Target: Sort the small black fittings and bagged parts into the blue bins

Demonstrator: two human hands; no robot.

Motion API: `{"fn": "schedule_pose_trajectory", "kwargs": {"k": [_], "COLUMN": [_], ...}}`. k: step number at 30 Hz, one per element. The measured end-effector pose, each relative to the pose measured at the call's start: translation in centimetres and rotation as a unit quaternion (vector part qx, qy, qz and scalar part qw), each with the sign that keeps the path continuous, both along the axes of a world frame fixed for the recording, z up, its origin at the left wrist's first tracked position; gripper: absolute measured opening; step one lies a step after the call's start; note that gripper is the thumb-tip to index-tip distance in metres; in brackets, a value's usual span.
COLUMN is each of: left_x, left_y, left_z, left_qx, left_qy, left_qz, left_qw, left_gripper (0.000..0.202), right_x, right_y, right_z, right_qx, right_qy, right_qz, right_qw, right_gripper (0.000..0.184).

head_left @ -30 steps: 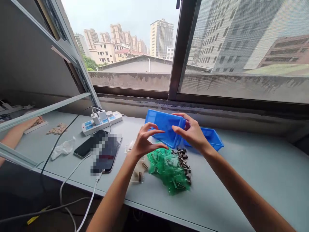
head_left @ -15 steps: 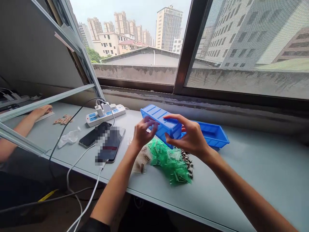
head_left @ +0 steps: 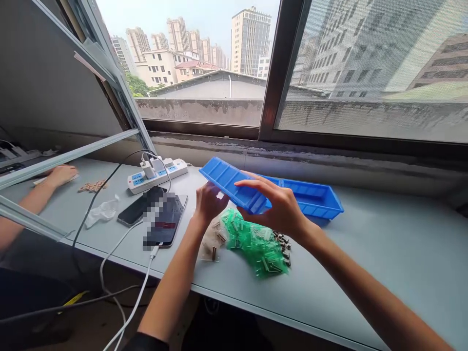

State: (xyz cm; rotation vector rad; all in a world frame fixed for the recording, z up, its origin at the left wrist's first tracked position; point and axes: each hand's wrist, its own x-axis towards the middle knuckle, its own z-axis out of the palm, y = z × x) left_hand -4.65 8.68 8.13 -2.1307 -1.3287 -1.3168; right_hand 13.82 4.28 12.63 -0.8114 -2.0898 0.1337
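Holding a tilted, ribbed blue plastic box (head_left: 231, 183) above the smooth table (head_left: 383, 253), the right hand (head_left: 276, 199) grips its right end; the left hand (head_left: 210, 202) meets its near edge (fingertips hidden, grip unclear). Crinkly green bags (head_left: 258, 243) lie nearer, a long blue tray (head_left: 316, 199) right.

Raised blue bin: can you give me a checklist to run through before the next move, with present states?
1. Right hand gripping the raised blue bin: ok, fingers wrap its right end.
2. Left hand gripping it: cannot tell, contact partly hidden.
3. Raised blue bin level: not ok, tilted.
4. Second blue bin upright on the table: ok.
5. Metal fasteners fully visible: not ok, partly hidden behind green packets.
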Motion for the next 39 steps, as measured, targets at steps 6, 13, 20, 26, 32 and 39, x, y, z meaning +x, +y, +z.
{"fn": "schedule_pose_trajectory", "kwargs": {"k": [6,13,20,26,32,39], "left_x": [0.0,0.2,1.2,1.3,-1.1,-2.4], "left_y": [-0.5,-1.7,-1.5,-0.5,1.7,3.1], "left_z": [0.8,1.2,0.4,0.3,-0.2,-2.0], "left_qx": [0.051,0.121,0.055,0.109,0.09,-0.064], "left_qy": [0.03,-0.013,0.132,0.056,0.049,0.131], "left_qz": [-0.025,-0.035,-0.031,-0.038,0.018,0.022], "left_qw": [0.998,0.992,0.989,0.992,0.995,0.989], "left_gripper": [0.03,0.024,0.032,0.012,0.012,0.02], "right_x": [0.1,0.4,0.7,1.0,2.0,2.4], "right_y": [0.2,0.2,2.1,3.0,4.7,5.4], "right_z": [0.1,1.6,0.5,-0.6,-2.6,-3.7], "right_qx": [-0.028,-0.149,-0.322,-0.228,-0.154,-0.166], "right_qy": [0.04,0.248,0.289,0.186,-0.134,-0.184], "right_qz": [-0.033,-0.05,-0.016,-0.086,-0.121,-0.139], "right_qw": [0.998,0.956,0.901,0.952,0.971,0.959], "right_gripper": [0.036,0.048,0.056,0.069,0.024,0.032]}}
